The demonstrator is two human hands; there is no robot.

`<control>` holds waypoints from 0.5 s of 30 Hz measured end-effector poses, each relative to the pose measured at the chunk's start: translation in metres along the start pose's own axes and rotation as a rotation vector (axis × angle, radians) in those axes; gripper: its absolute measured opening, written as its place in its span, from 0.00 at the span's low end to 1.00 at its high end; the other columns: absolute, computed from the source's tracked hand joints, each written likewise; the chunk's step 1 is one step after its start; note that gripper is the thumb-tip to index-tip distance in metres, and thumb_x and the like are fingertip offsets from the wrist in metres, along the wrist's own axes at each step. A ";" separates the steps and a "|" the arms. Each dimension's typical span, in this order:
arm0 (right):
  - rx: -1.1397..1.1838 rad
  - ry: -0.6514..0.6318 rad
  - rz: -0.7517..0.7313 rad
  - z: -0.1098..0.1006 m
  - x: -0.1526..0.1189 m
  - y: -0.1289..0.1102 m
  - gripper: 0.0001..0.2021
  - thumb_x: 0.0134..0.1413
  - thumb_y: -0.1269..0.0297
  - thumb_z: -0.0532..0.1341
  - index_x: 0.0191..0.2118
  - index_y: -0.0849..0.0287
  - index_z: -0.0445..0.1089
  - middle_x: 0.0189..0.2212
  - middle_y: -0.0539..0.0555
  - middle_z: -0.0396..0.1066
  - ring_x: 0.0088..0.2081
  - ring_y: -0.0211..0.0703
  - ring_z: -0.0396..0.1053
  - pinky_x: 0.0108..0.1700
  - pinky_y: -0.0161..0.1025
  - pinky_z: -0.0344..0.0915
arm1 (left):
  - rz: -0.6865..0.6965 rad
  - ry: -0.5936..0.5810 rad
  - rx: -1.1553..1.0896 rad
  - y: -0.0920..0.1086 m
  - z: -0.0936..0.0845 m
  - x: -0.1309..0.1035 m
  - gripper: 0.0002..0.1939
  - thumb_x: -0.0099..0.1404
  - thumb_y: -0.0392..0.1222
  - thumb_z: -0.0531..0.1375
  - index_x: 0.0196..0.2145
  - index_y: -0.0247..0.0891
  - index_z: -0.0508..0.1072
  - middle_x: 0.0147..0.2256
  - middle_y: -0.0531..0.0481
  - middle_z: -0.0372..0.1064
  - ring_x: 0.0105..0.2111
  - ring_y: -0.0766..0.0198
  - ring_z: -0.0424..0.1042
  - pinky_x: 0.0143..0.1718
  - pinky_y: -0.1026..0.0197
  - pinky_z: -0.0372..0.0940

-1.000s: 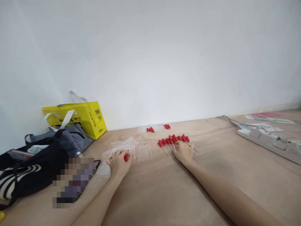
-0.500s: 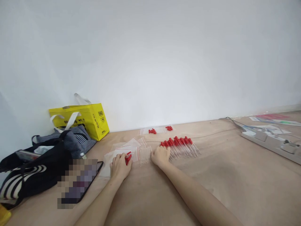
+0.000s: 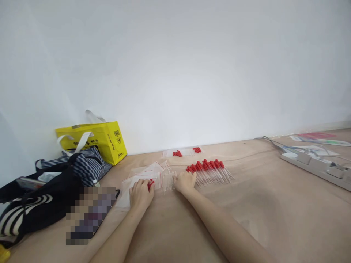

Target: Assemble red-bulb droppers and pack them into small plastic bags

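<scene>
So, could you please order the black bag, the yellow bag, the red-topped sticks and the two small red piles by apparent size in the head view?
1. Black bag
2. Yellow bag
3. Red-topped sticks, as a group
4. Small red piles, too alike to separate

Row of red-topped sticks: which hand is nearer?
Right. The right hand is at the left end of the red-topped sticks; the left hand is farther left, over the clear bags.

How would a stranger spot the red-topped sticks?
On the brown tabletop, find the person's bare right hand. Just right of it lies a slanting row of thin, pale, red-topped sticks. Red tops set them apart from the plain pale sticks left of the hand.
</scene>
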State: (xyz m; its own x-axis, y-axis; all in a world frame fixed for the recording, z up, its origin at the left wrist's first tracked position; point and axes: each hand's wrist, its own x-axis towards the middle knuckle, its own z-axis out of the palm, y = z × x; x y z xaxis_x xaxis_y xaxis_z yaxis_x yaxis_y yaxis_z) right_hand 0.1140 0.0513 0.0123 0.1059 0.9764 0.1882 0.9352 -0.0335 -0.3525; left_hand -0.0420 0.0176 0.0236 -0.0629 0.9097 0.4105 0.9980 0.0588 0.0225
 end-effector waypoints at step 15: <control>0.035 -0.014 0.004 0.002 -0.001 -0.010 0.12 0.49 0.66 0.52 0.31 0.62 0.72 0.34 0.62 0.71 0.38 0.51 0.66 0.43 0.47 0.47 | 0.017 0.011 -0.020 0.005 0.011 0.004 0.09 0.57 0.35 0.52 0.31 0.37 0.72 0.36 0.45 0.67 0.39 0.55 0.65 0.37 0.58 0.58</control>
State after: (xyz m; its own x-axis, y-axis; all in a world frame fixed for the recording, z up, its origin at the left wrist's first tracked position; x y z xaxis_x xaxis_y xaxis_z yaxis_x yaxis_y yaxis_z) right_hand 0.1035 0.0512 0.0137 0.1045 0.9792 0.1740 0.9223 -0.0300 -0.3853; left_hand -0.0371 0.0261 0.0156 -0.0457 0.9058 0.4212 0.9988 0.0348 0.0335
